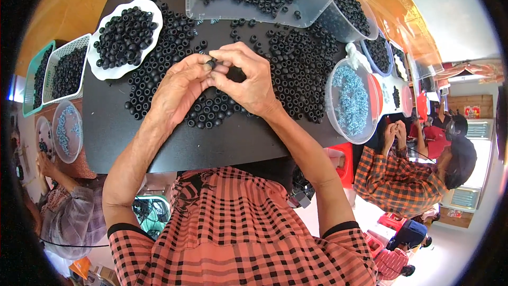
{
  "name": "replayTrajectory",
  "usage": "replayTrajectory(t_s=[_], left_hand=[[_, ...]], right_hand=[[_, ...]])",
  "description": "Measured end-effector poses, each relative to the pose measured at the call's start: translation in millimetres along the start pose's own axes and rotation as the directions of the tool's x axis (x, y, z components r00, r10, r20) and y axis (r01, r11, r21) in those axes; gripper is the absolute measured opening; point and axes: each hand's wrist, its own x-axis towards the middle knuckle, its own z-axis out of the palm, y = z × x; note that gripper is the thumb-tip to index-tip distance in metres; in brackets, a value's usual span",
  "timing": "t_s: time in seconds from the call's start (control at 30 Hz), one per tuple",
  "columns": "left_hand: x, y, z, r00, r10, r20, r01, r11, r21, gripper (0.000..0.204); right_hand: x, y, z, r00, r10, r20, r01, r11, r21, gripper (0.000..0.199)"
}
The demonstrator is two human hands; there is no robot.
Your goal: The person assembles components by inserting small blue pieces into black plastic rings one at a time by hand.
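Note:
My left hand [177, 87] and my right hand [246, 77] meet over the middle of a black tabletop [174, 145]. Their fingertips pinch one small black ring-shaped part [211, 64] between them. Under and around both hands lies a wide spread of several loose black ring parts [296, 69]. More of them sit just below my palms [209, 112].
A white scalloped dish [103, 69] of black rings sits at left, a clear bin [317, 0] of them at the back. A round tub [352, 100] holds pale blue parts at right. Green and white baskets [55, 74] stand far left. Other people work at left and right.

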Motion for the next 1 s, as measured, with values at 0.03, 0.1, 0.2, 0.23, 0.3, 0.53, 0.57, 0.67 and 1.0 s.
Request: replayTrajectory(t_s=[0.03, 0.1, 0.2, 0.23, 0.3, 0.53, 0.57, 0.67, 1.0], left_hand=[[-0.7, 0.4, 0.4, 1.0, -0.015, 0.026, 0.015, 1.0, -0.021, 0.015], [-2.0, -0.7, -1.2, 0.995, -0.019, 0.102, 0.03, 0.994, -0.107, 0.015], [-4.7, -1.5, -3.5, 0.992, -0.057, 0.112, 0.075, 0.983, -0.166, 0.014], [-4.2, -2.0, -4.7, 0.992, -0.056, 0.11, 0.074, 0.983, -0.169, 0.014], [-2.7, -3.7, -7.3, 0.991, -0.061, 0.116, 0.08, 0.982, -0.17, 0.014], [-2.2, -5.8, -8.7, 0.993, -0.115, -0.012, 0.114, 0.991, -0.075, 0.021], [-1.9, -4.1, -5.1, 0.995, -0.097, 0.004, 0.097, 0.992, -0.079, 0.022], [-1.2, -1.4, -2.2, 0.996, -0.071, 0.045, 0.074, 0.994, -0.076, 0.023], [-6.1, -4.0, -0.2, 0.997, -0.047, 0.06, 0.042, 0.996, 0.08, 0.028]], right_hand=[[0.3, 0.0, 0.1, 0.996, -0.09, -0.01, 0.089, 0.992, -0.094, 0.034], [-2.2, -0.1, 2.3, 0.987, -0.159, -0.027, 0.151, 0.971, -0.185, 0.039], [-3.7, -1.5, 5.4, 0.978, -0.201, -0.05, 0.185, 0.955, -0.231, 0.036], [-3.3, -1.7, 5.4, 0.979, -0.2, -0.046, 0.185, 0.955, -0.23, 0.036], [-2.7, -1.9, 5.4, 0.967, -0.252, -0.048, 0.232, 0.937, -0.26, 0.034], [-1.9, -5.2, 4.5, 0.976, -0.216, 0.031, 0.215, 0.927, -0.307, 0.032], [-1.0, -2.5, 3.3, 0.978, -0.206, 0.017, 0.202, 0.934, -0.296, 0.033], [-0.3, -2.6, 1.3, 0.98, -0.194, -0.041, 0.175, 0.942, -0.285, 0.036], [-9.2, 0.1, -7.6, 0.946, -0.324, 0.021, 0.308, 0.876, -0.37, 0.027]])
